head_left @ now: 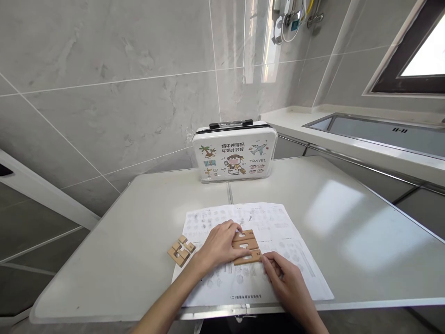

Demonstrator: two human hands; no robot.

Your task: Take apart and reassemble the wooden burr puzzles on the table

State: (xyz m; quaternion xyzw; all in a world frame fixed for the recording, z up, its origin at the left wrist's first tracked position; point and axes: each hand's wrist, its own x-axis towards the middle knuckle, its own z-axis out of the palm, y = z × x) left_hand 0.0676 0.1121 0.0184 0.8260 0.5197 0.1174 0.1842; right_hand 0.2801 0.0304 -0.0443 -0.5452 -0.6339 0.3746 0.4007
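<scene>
Three flat wooden puzzle pieces (246, 244) with cut-out notches lie in a stack of rows on a printed paper sheet (278, 232). My left hand (219, 243) spans their left side, fingers at the top piece and thumb on the lowest one, which hides part of them. At the right end of the lowest wooden piece (247, 260), my right hand (281, 273) is closed, with thumb and forefinger pinching its corner. Left of the sheet, a small group of notched wooden blocks (179, 254) lies together, partly over the paper's edge.
A white folding table (156, 195) with a centre seam carries everything. At its back stands a white cartoon-printed case (222, 153) with a black handle, in clear wrap. Grey tiled wall rises behind. To the right is a counter with a sink (375, 132).
</scene>
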